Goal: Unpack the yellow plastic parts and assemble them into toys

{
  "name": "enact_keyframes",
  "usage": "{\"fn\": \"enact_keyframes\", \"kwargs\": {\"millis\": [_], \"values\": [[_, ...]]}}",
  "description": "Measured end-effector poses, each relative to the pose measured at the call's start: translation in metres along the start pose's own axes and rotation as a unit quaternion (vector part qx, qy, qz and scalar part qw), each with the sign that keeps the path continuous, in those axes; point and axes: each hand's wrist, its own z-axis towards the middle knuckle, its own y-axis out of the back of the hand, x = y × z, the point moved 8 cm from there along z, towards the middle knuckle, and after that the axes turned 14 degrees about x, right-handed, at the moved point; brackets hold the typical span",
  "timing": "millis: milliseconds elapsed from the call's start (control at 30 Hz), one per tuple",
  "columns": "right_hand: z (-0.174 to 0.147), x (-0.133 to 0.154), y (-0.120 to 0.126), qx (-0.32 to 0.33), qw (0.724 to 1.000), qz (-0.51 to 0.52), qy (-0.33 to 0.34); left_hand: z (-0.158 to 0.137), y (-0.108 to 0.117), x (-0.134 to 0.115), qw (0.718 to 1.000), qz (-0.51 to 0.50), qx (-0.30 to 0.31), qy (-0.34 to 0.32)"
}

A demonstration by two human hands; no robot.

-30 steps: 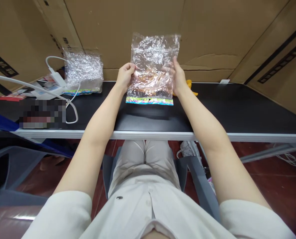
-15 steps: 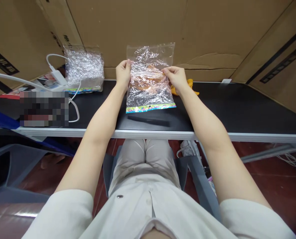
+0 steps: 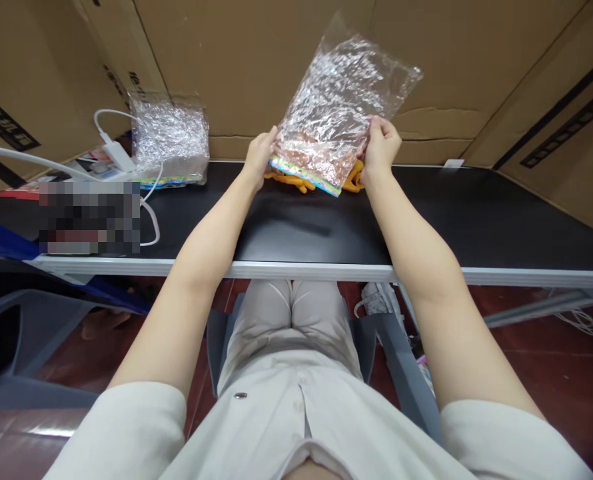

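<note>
Clear plastic bag (image 3: 346, 100) with a colourful printed strip along its lower edge: it is held up between the two hands over the surface (image 3: 476, 213), slanted so that its top leans to the right and the strip runs down toward the right. At far left, a white cable (image 3: 26, 153) arches over the surface, and a white plug (image 3: 119, 155) rests near a pixelated patch whose content cannot be made out. Just beside the plug, a second, crinkled plastic bag (image 3: 170, 140) leans against the cardboard panel (image 3: 256, 53). Next, the left hand (image 3: 260, 159) has its fingers closed on the held bag's left edge, near the strip. Behind the strip, a yellow item (image 3: 296, 182) shows on both sides, mostly hidden. The right hand (image 3: 382, 152) pinches the bag's right edge, thumb pressed to the film and fingers curled. Farther right, a white tag (image 3: 454, 163) sits at the surface's back edge.
</note>
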Motion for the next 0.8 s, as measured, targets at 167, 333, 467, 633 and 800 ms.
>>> {"fn": "enact_keyframes", "kwargs": {"millis": [167,333,467,633,800], "values": [[0.006,-0.011,0.006,-0.027,0.997,0.072,-0.006,-0.015,-0.031,-0.003,0.987,-0.104,0.111,0.059],[-0.007,-0.022,-0.017,-0.029,0.984,0.163,-0.060,-0.039,-0.069,-0.009,0.969,-0.045,0.223,0.101],[-0.019,-0.016,-0.034,-0.002,0.981,0.179,-0.075,-0.038,-0.071,-0.007,0.976,-0.063,0.184,0.099],[-0.027,-0.022,-0.031,-0.017,0.974,0.189,-0.122,-0.026,-0.053,0.000,0.982,-0.108,0.127,0.084],[-0.031,-0.029,-0.034,-0.021,0.973,0.175,-0.151,-0.018,-0.036,0.007,0.989,-0.077,0.084,0.092]]}}
